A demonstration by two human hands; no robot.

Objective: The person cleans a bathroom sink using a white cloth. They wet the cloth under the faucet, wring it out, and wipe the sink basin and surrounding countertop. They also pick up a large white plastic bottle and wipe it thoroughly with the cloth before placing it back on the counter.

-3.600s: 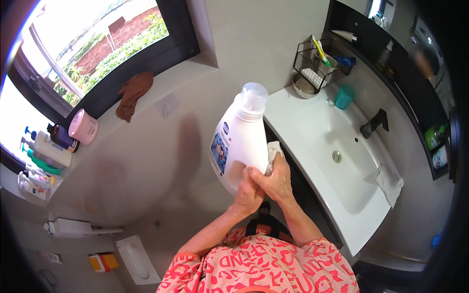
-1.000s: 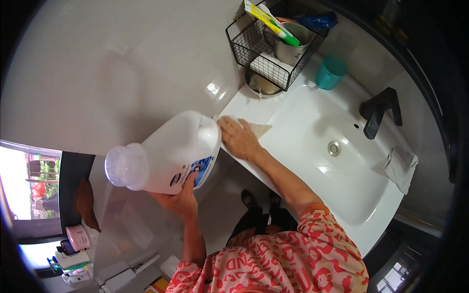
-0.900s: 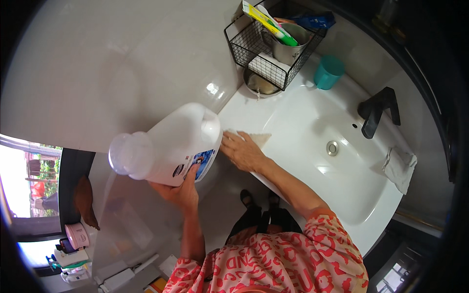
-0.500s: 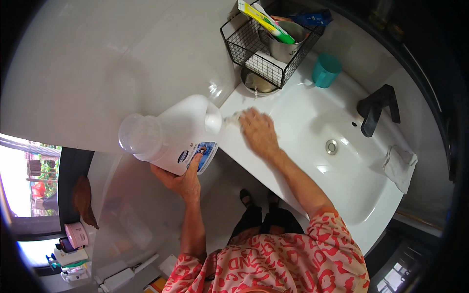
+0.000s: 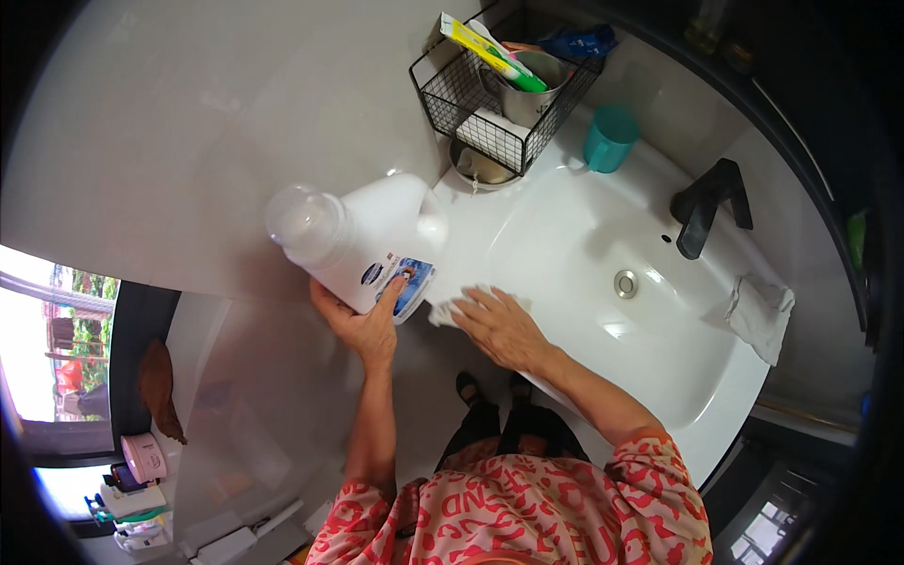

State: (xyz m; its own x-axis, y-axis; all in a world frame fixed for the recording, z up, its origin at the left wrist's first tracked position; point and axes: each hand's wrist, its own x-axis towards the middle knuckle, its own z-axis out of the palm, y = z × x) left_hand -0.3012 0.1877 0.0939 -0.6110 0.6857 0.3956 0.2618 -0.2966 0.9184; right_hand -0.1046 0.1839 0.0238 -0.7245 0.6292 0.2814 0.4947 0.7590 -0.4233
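Observation:
A large white detergent bottle [image 5: 369, 226] with a translucent cap is tilted in my left hand [image 5: 365, 325]. That hand wraps around its lower side, the thumb lying on the blue label. My right hand [image 5: 507, 331] presses a crumpled white cloth [image 5: 443, 314] onto the front left rim of the white washbasin [image 5: 565, 245]. Part of the cloth sticks out past the fingers and over the rim. The palm hides the rest of it. The bottle's base is close to the basin's left corner, just beyond the cloth.
A black wire basket [image 5: 471, 122] holds a metal mug [image 5: 529, 94] and a yellow-green tube [image 5: 494, 55]. Beneath it sits a round bowl [image 5: 485, 169]. A teal cup [image 5: 610, 141], a black faucet [image 5: 708, 207] and a white rag [image 5: 759, 318] are on the basin's rim.
My right hand has slid the cloth along the basin's left edge toward me. The bottle in my left hand has shifted slightly to the right. The whole view has moved a little.

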